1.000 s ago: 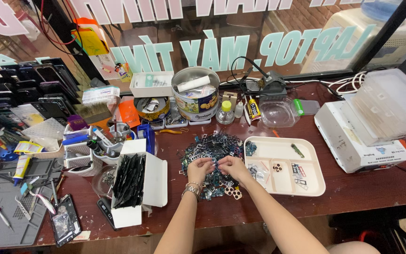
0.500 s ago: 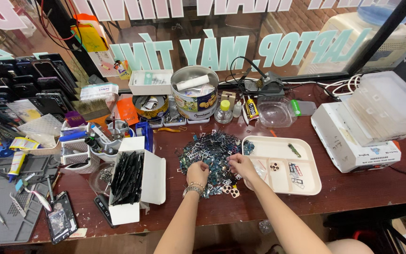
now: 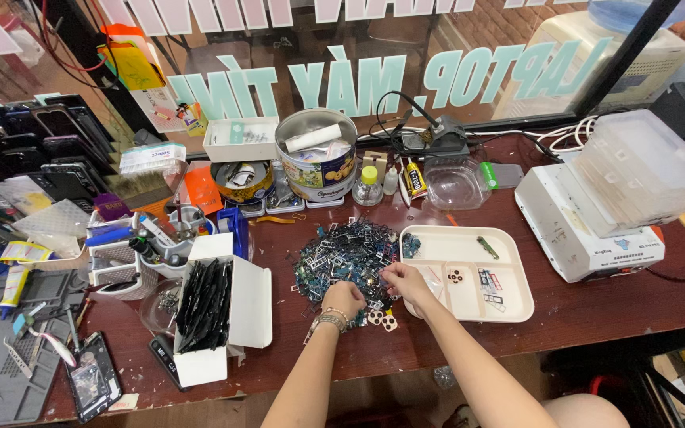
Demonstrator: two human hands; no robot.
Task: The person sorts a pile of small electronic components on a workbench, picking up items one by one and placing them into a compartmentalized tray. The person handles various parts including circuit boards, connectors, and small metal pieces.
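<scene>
While hands (image 3: 374,292) sort parts pile (image 3: 346,254), seemingly pinching

Glossy dark wooden table (image 3: 596,309), matt white plastic tray (image 3: 469,242).

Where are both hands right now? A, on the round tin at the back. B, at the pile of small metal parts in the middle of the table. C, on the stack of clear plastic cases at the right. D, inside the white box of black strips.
B: the left hand and the right hand both rest at the near edge of the pile of small metal parts, beside the white compartment tray.
</scene>
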